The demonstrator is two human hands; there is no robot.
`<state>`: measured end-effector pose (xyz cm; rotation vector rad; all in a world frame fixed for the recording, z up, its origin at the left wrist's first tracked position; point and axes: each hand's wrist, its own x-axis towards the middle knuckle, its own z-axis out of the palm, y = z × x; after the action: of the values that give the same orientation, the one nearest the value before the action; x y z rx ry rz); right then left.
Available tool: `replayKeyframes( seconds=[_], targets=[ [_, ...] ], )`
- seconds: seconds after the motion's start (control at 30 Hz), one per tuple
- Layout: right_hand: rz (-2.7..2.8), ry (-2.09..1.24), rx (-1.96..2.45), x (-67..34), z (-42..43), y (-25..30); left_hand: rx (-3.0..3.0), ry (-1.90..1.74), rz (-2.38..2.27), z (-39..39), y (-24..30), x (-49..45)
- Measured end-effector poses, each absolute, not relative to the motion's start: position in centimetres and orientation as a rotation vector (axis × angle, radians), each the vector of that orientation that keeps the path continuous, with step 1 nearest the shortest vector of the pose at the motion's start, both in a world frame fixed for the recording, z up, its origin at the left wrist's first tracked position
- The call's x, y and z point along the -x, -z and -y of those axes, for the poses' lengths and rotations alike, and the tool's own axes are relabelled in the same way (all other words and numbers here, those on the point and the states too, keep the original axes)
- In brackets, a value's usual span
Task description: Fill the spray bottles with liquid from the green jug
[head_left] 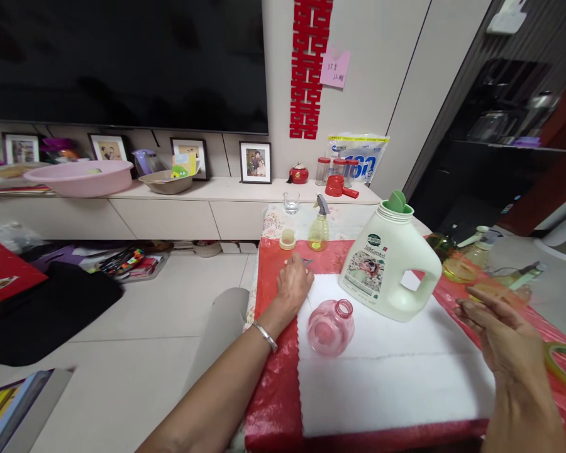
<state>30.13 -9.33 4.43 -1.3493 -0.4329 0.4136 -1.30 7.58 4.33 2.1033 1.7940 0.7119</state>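
Head view, nearest first: at the lower right, the right hand [504, 333] hung over the table, fingers bent loosely toward one another; I could not tell whether they pinched anything. At the lower centre, a pink bottle [331, 332] sat on the white cloth [396, 390], touched by neither hand, its uncapped mouth toward the upper right (whether it truly leaned, I could not tell). It looked like clear plastic or glass, so probably light, stiff and slick, best taken by the neck or with a palm around its round belly, and breakable if glass. Just above and left of it, the left hand [293, 283] had its fingertips bunched at a small grey thing [307, 262]; whether they gripped it was hidden. Right of centre, a pale green jug [387, 264] stood partly behind the bottle, likely heavy if full, with its loop handle [429, 283] the sensible hold. Farther back stood a yellow spray bottle [319, 234] and a pale cap [287, 240], then, across the upper left, the long shelf [207, 196] and television [122, 63].
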Motion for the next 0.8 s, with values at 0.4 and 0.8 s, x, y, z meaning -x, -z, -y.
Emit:
replayKeyframes(
  seconds=[0.4, 0.8],
  targets=[
    [0.451, -0.393, 1.323, -30.2, 9.0, -4.1, -1.513, -1.452, -1.471, -10.1, -4.0, 3.2],
    [0.464, -0.388, 1.333, -30.0, 8.7, -3.9, -0.953, -1.856, -0.361, -6.9, -14.1, 5.4]
  ],
)
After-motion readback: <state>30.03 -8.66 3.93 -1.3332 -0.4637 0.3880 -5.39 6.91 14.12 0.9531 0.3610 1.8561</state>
